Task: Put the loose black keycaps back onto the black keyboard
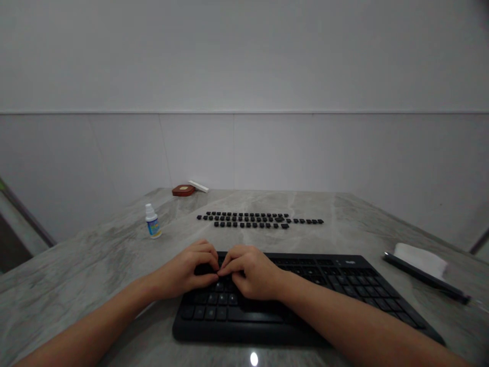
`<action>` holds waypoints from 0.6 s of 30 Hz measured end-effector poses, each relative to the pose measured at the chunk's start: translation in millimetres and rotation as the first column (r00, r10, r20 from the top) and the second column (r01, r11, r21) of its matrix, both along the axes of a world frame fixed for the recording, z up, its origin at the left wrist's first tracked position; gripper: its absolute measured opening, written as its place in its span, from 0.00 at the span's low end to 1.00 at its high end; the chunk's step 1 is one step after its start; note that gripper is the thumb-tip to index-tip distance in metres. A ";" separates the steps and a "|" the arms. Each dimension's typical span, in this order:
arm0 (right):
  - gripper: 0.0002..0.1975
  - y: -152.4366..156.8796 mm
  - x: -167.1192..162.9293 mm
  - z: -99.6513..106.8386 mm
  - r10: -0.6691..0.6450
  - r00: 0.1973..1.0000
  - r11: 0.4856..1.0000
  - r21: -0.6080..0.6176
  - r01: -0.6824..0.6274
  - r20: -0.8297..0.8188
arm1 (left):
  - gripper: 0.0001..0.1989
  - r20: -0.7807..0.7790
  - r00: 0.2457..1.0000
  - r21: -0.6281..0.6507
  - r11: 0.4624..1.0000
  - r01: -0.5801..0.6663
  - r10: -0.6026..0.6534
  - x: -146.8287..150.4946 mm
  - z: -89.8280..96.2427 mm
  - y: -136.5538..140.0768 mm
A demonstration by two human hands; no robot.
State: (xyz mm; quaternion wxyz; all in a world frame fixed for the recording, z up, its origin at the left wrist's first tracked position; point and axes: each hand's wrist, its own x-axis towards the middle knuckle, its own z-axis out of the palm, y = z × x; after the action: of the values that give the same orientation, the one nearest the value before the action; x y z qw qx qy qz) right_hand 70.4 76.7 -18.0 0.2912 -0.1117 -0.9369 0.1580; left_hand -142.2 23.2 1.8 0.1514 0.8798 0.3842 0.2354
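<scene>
A black keyboard point(263, 315) lies on the marbled table in front of me. Over its upper left part, my left hand point(191, 269) is closed, thumb and fingers bent toward each other. My right hand point(254, 272) meets it from the other side, its fingertips pinched and touching the left ones. What lies between the fingertips is too small and hidden to name. Some upper key rows show gaps without caps, while the lower left keys and number pad carry theirs. Beyond the keyboard, loose black keycaps point(250, 219) are laid out in rows.
A small white bottle with a blue and yellow label point(153, 224) stands at left. At the back are a reddish-brown case point(183, 190) and a white strip point(198, 186). On the right, a dark slim stick point(424, 278) rests against a white cloth or tissue point(418, 259).
</scene>
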 end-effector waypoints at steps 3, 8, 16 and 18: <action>0.19 -0.7 0.4 0.2 0.001 1.000 1.000 -0.002 -0.001 0.008 | 0.02 -0.003 1.000 -0.005 1.000 -0.001 0.001 -0.1 0.9 -0.6; 0.19 -1.4 0.4 1.0 -0.006 1.000 1.000 -0.002 0.006 0.013 | 0.04 -0.005 1.000 -0.016 1.000 0.004 -0.004 -1.1 2.1 -0.9; 0.17 -0.3 0.1 -2.9 -0.002 1.000 0.999 0.033 0.001 0.022 | 0.04 -0.011 1.000 -0.019 1.000 -0.006 0.005 -1.6 1.8 0.5; 0.17 -0.6 0.0 -3.1 -0.003 1.000 0.999 0.042 0.003 0.009 | 0.04 0.002 1.000 -0.024 1.000 -0.007 0.007 -1.5 1.0 0.6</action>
State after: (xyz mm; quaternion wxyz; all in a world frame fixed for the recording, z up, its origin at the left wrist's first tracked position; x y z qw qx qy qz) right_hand 70.4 76.1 -21.1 0.2893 -0.1076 -0.9412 0.1374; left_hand -143.7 23.8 2.8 0.1615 0.8764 0.3898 0.2321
